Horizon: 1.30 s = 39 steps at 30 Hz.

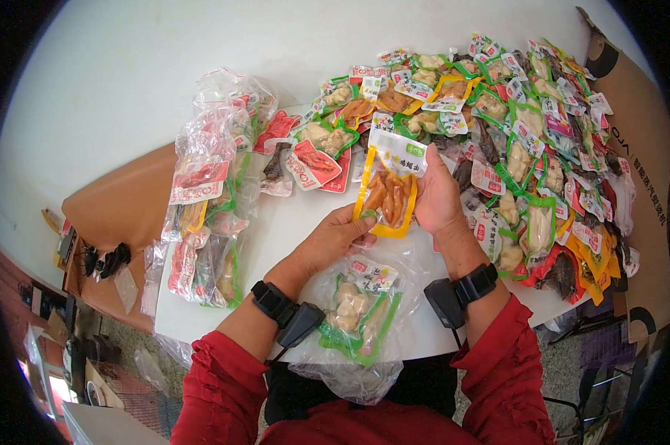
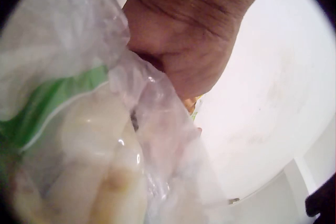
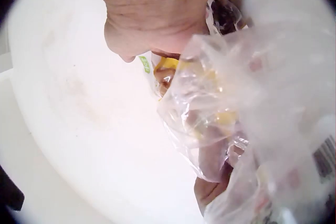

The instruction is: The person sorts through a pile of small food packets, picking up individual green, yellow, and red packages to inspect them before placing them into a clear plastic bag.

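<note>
Head view: we see yellow-edged meat pouch held above desk; left grip pinching lower-left edge, right grip holding upper-right side. We judge it light, soft, slick-filmed, hardly fragile; best taken by sealed yellow border or white header.

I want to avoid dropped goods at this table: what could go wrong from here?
The front clear bag hangs partly over the near edge of the white table, so it might slide off. The heaped packets overlap one another and crowd the table's right side, so a nudge could perhaps send some down.
</note>
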Each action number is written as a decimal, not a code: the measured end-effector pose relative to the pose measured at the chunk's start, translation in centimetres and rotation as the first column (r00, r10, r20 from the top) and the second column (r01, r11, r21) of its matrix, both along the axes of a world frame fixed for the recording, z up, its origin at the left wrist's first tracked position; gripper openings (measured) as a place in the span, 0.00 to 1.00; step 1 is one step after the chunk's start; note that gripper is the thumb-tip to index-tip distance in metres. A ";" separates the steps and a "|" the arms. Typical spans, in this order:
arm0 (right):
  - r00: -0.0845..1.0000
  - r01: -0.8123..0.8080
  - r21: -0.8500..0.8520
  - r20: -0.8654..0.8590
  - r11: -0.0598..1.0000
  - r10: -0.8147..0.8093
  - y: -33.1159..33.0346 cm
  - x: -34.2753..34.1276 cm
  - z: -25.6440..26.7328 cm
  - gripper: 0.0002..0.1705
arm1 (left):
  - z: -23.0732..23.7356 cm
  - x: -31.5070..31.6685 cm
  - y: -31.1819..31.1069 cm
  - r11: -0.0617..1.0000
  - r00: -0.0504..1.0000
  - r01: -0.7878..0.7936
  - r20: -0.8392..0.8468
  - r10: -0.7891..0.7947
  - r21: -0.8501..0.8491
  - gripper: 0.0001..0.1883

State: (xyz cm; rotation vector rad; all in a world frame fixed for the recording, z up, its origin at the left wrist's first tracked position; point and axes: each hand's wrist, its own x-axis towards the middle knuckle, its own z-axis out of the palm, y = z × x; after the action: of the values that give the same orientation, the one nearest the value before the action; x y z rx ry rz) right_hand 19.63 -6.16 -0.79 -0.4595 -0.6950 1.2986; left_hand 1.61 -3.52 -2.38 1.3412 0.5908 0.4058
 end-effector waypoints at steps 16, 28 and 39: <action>1.000 0.023 0.000 0.019 1.000 -0.023 0.1 0.3 -0.3 0.30 | -0.2 0.0 0.1 0.999 0.999 0.032 0.041 -0.034 0.036 0.12; 0.990 0.062 0.004 0.125 0.998 -0.062 -0.1 0.2 -0.6 0.21 | -0.2 0.0 0.1 0.999 0.999 0.031 0.044 -0.031 0.014 0.12; 0.976 0.125 -0.012 0.182 0.992 -0.121 0.2 0.1 -1.1 0.18 | -0.3 0.1 0.0 0.997 0.999 0.047 0.013 -0.048 0.061 0.09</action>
State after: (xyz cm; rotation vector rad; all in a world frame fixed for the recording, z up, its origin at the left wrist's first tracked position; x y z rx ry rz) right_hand 19.71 -5.96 -1.92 -0.6359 -0.7908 1.1583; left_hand 1.67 -3.55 -2.68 1.4071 0.5375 0.3972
